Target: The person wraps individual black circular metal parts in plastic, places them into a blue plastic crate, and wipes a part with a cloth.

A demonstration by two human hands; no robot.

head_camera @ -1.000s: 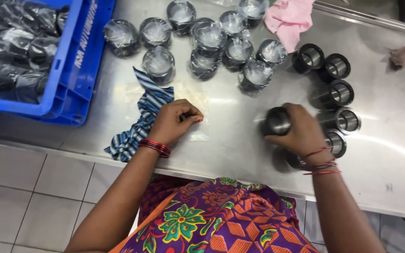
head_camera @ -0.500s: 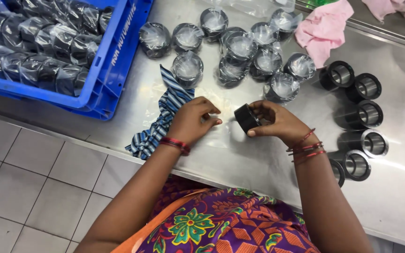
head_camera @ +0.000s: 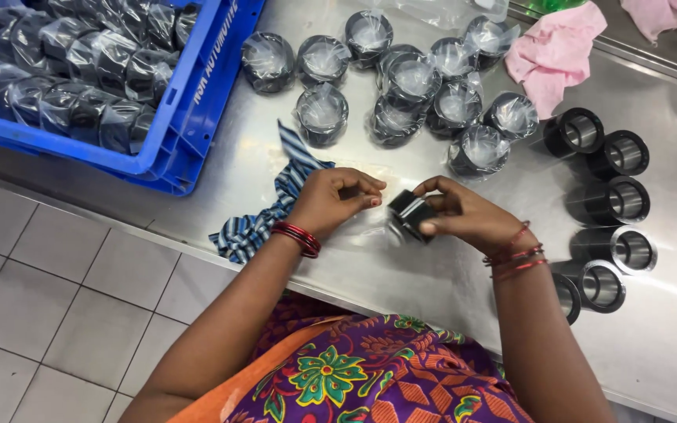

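Note:
My right hand (head_camera: 472, 221) grips a short black metal sleeve (head_camera: 409, 215) just above the steel table (head_camera: 432, 290), tilted toward my left hand. My left hand (head_camera: 337, 200) rests on the table a little to its left. Its fingertips are pinched on a thin clear plastic bag (head_camera: 370, 233) that lies flat there and is hard to make out. A blue-and-white striped cloth (head_camera: 269, 211) lies under and beside my left wrist. The sleeve's near end sits close to my left fingertips.
Several bare black sleeves (head_camera: 613, 202) stand in a curved row at the right. Several bagged sleeves (head_camera: 409, 82) cluster at the back. A blue crate (head_camera: 190, 117) of bagged sleeves sits at the left, a pink cloth (head_camera: 554, 51) at the back right. The tiled floor (head_camera: 48, 313) lies below the table's edge.
My right hand has picked a sleeve from the right-hand row and carried it left to my left hand. My left hand has stayed by the striped cloth.

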